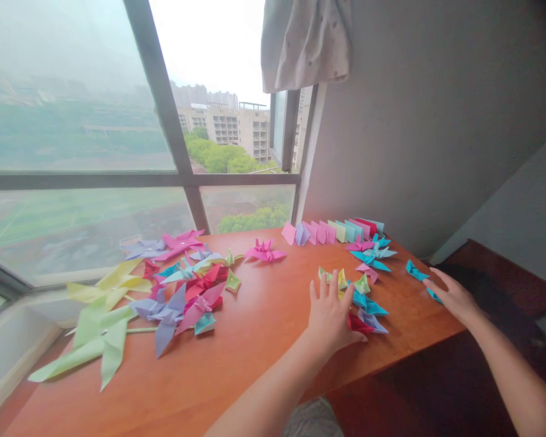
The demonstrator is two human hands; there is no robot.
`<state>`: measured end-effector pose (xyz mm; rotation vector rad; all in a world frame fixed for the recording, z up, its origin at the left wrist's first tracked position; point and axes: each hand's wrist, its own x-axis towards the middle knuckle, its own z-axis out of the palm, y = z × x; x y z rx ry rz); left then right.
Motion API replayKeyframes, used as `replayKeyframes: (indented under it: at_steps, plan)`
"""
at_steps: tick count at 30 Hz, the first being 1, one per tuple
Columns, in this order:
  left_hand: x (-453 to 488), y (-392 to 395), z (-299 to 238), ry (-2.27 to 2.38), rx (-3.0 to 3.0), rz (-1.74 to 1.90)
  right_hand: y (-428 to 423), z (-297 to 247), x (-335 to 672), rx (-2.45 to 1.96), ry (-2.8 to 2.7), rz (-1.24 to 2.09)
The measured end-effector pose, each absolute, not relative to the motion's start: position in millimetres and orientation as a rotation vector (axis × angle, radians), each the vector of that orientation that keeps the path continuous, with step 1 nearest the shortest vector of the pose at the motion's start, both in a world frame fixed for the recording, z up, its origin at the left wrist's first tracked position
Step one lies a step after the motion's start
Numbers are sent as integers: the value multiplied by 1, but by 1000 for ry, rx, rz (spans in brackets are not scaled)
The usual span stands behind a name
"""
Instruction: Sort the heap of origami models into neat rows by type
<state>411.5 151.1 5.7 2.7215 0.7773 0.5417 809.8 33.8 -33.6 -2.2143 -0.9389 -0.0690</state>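
My left hand point(331, 311), fingers spread, reaches over a cluster of small folded paper pieces. A red folded paper point(360, 324) shows by its thumb, with a lavender one point(373, 321) and a blue one point(368, 303) just right of it. Green folded papers point(362, 284) peek out beyond its fingertips. Near the table's right edge, my right hand point(453, 297) has its fingers stretched out beside two blue folded papers, one point(417, 271) ahead of the fingertips and one point(434, 295) partly hidden under the hand. Neither hand visibly grips a paper.
Paper pinwheels point(104, 334) and folded flowers point(168, 312) crowd the left of the wooden table point(255, 364). A row of upright folded papers point(327, 233) lines the back. More blue folded papers point(372, 260) lie behind my hands. Windows point(191, 179) border the far side; a wall stands right.
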Motion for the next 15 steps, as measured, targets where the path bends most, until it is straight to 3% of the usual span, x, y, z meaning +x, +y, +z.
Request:
replayKeyframes:
  at_steps: [7,15]
  plan:
    - [423,160,17,639,2827,473,62,-45,753,-1978,-1160,16]
    - [349,165,18,886,2768,440,96,-40,602,-1797,-1444,-5]
